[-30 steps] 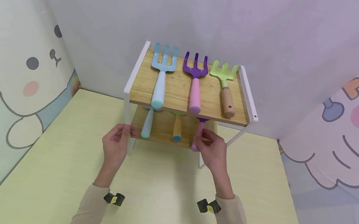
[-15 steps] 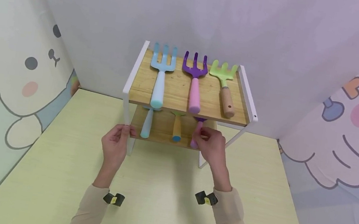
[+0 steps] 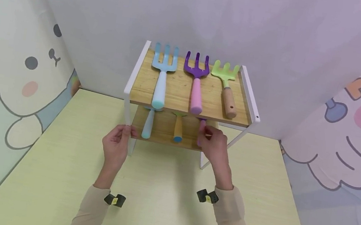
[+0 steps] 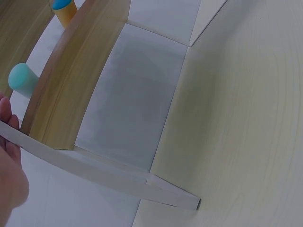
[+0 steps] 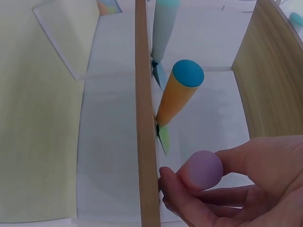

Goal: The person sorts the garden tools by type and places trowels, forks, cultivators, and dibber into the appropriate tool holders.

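A two-tier rack with wooden shelves and a white frame stands on the table. My left hand (image 3: pixel 116 144) grips its white front-left leg (image 4: pixel 90 172), beside the lower shelf (image 3: pixel 162 134). With thumb and fingers, my right hand (image 3: pixel 216 147) holds the pink handle (image 5: pixel 205 169) of a garden hand tool at the right end of that lower shelf. Its purple head is mostly hidden under the upper shelf. To its left lie a tool with an orange handle (image 3: pixel 178 129) and blue end, and one with a light blue handle (image 3: pixel 148 125).
Three garden hand forks lie on the upper shelf (image 3: pixel 177 93): a light blue fork (image 3: pixel 162 79), a purple fork with pink handle (image 3: pixel 196 88), and a green fork with wooden handle (image 3: pixel 228 96). Cartoon-printed curtains (image 3: pixel 110 23) surround the pale table (image 3: pixel 155 200).
My right hand has moved forward and slid the pink-handled tool farther onto the lower shelf, lately a little rightward. My left hand has stayed on the leg.
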`<state>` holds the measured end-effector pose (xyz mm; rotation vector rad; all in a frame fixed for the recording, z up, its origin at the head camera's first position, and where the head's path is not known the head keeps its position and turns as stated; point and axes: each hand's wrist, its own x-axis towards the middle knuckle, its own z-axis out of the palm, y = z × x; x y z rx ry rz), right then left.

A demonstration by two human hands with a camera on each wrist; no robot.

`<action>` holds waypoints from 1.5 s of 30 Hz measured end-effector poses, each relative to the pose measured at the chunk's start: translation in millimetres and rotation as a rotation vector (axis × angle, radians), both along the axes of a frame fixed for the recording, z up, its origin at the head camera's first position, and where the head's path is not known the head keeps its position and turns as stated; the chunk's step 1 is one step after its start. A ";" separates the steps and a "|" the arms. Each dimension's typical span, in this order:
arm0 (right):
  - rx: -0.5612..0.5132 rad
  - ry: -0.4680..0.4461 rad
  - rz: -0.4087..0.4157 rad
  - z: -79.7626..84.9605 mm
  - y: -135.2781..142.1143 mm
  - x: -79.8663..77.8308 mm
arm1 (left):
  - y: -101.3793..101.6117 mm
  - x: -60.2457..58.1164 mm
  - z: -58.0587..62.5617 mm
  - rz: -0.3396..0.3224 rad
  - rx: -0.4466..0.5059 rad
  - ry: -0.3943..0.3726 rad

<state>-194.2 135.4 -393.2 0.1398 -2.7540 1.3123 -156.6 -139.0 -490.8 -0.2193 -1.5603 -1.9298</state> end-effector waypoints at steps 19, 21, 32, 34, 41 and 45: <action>-0.027 0.051 -0.024 -3.9 -0.9 6.2 | 0.4 0.8 2.2 -0.004 -0.004 0.012; -0.024 0.070 -0.027 -4.4 -1.0 7.9 | 0.4 0.9 2.3 -0.007 -0.002 0.012; 0.077 0.281 -0.042 -6.2 -2.5 23.4 | 0.0 1.6 2.8 -0.006 -0.003 0.004; 0.075 0.321 -0.049 -7.7 -2.7 25.7 | 0.4 1.5 2.4 -0.004 0.002 0.002; -0.011 0.477 -0.026 -17.2 0.2 32.9 | 2.3 3.7 4.6 0.000 0.018 0.010; -0.044 0.548 -0.003 -23.4 5.0 35.1 | 2.0 7.0 7.2 -0.005 0.018 -0.013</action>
